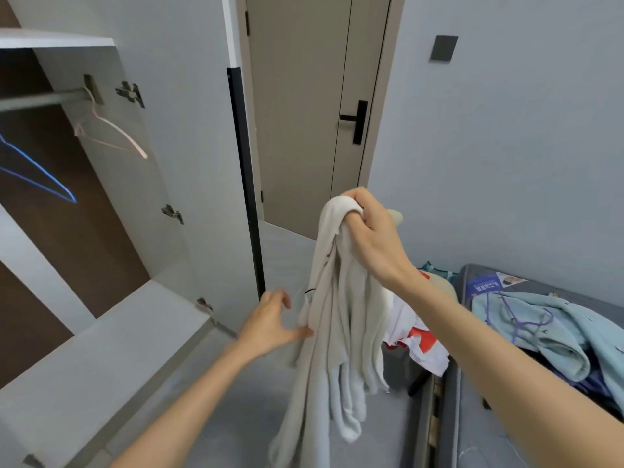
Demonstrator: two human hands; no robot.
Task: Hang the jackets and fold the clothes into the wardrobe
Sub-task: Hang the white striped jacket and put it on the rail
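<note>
My right hand (369, 233) grips the top of a cream-white garment (332, 332) and holds it up, so the cloth hangs in long folds toward the floor. My left hand (270, 320) is spread beside it, thumb touching the cloth's left edge at mid height. To the left the wardrobe (101, 332) stands with its door (175, 146) swung wide. On its rail (44, 99) hang a pink hanger (111, 135) and a blue hanger (37, 170), both bare.
A light blue jacket (547, 329) with a purple hanger on it lies on the grey bed (472, 417) at the right. Behind the hanging garment sits a red and white cloth (420, 342). A beige room door (304, 113) is shut straight ahead.
</note>
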